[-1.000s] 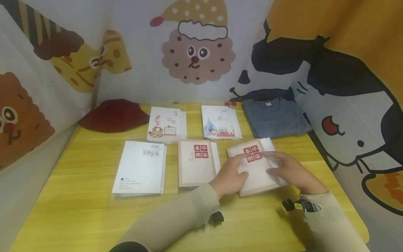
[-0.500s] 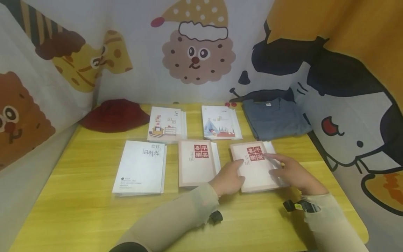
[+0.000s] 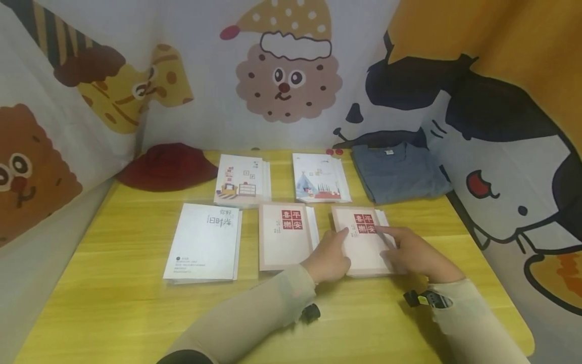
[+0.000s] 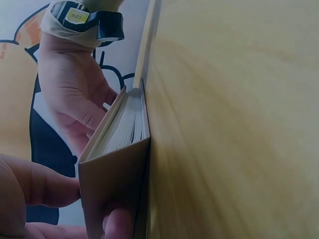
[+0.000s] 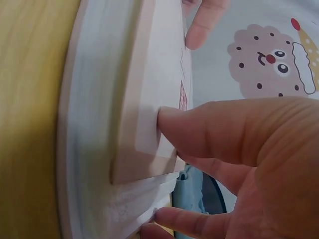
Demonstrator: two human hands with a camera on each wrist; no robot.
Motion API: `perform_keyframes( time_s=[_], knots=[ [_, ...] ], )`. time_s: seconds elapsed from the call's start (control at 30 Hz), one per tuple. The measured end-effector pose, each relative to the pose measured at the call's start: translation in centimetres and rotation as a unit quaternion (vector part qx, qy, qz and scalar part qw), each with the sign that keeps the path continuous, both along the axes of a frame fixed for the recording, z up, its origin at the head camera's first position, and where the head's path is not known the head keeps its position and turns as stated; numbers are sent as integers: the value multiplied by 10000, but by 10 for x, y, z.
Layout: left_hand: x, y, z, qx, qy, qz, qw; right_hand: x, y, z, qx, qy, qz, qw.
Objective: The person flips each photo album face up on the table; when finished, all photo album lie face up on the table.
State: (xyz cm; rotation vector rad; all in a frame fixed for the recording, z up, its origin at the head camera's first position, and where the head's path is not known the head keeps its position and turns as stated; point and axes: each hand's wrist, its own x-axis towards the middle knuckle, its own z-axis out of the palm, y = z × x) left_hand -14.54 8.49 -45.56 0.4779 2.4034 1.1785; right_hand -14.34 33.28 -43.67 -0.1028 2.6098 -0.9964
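on the yellow wooden table five thin paper booklets are laid out in two rows. the white booklet with dark lettering and the pink-bordered booklet with four red square characters lie squared in the near row; the booklet with a furniture drawing and the booklet with a tent drawing lie squared behind them. the work in hand is judged to be the squaring of the last one, a second pink-bordered booklet with red characters, at the right end of the near row, just beside its twin; it appears nearly in line, though white sheets jut out along its right edge, so some tidying is judged to be left.

this booklet is steadied by both hands. the left hand is laid against its left edge, thumb and a finger seen in the left wrist view pinching the near corner. the right hand rests on the cover with fingers stretched out, one fingertip pressed on the cover's edge; nothing is clasped by it.

a dark red cloth hat and a folded grey-blue shirt lie at the back of the table.

the near right corner of the held booklet is hidden under the right hand, and how many loose sheets lie beneath the cover cannot be told. the small print on all covers is too small to be read.
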Motion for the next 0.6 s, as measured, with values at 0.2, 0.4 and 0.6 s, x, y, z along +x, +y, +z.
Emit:
perform_keyframes(
  time_s=[0.2,0.4,0.6],
  knots=[
    [-2,-2,3,-78,75,37,9999,-6,-4,-2,233,236,124,9994],
    [-4,-3,2,-96,79,-2,9999,-9,-5,-3,217,-24,-36,9998],
    [-4,-4,2,-120,10,-11,9999,-9,-8,-1,262,-56,-49,9996]
  ],
)
